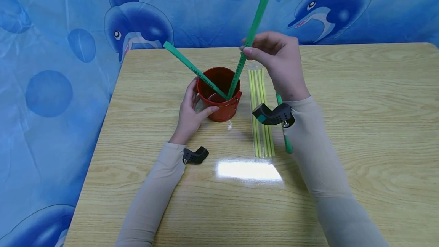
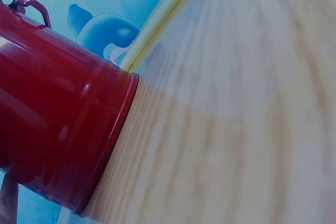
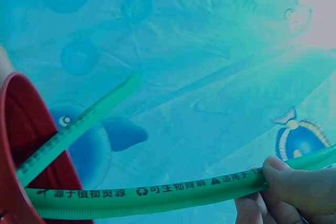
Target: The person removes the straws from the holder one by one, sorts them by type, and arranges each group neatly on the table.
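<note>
A small red metal bucket [image 1: 223, 113] stands upright on the table. My left hand [image 1: 190, 111] grips its left side, thumb across the near wall and fingers round the far side. Between thumb and fingertips my right hand [image 1: 279, 58] pinches a green-wrapped straw [image 1: 255, 22] above the bucket's right rim. This straw's lower end is inside the bucket; printed characters run along its wrapper [image 3: 131, 198] in the right wrist view. Another green-wrapped straw [image 1: 183, 59] leans out over the bucket's left rim. In the left wrist view the bucket's wall [image 2: 52, 114] fills the left side.
Right of the bucket, several yellow straws [image 1: 256, 136] lie in clear wrapping on the wooden table [image 1: 370, 125]. A further green-wrapped straw [image 1: 288, 146] lies partly hidden under my right forearm. A blue dolphin-print sheet [image 1: 205, 18] hangs behind the table's far edge.
</note>
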Motion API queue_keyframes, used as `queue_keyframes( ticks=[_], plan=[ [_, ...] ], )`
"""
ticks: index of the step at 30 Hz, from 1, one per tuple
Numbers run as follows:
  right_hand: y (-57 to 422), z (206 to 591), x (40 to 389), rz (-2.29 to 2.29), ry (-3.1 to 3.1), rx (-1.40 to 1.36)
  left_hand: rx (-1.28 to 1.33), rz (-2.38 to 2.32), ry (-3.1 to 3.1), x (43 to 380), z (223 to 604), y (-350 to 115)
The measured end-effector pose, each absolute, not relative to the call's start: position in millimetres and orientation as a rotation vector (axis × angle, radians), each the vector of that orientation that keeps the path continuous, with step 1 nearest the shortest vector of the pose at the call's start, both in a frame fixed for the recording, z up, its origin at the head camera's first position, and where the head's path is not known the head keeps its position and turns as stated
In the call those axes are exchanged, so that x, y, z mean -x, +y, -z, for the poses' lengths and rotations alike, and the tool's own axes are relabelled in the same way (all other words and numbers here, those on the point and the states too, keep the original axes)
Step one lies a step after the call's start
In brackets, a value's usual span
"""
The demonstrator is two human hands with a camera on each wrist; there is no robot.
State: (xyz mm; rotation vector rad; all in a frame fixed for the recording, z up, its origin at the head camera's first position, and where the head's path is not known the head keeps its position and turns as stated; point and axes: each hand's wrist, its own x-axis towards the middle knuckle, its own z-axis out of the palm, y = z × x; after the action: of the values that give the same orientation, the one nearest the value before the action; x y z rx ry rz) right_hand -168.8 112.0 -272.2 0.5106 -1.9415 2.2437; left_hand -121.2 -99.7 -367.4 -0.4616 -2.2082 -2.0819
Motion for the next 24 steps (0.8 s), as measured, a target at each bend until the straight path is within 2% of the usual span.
queue_keyframes(
  ticks=[12, 24],
  plan=[
    [123.3, 262.5, 152.6, -2.115, -1.758, -0.611, 0.452, 2.086, -2.217, 121.0, 367.8, -100.0],
    [139.4, 253.4, 141.8, -2.233, -1.492, -0.594, 0.452, 2.086, -2.219, 121.9, 369.0, -99.9]
  ],
)
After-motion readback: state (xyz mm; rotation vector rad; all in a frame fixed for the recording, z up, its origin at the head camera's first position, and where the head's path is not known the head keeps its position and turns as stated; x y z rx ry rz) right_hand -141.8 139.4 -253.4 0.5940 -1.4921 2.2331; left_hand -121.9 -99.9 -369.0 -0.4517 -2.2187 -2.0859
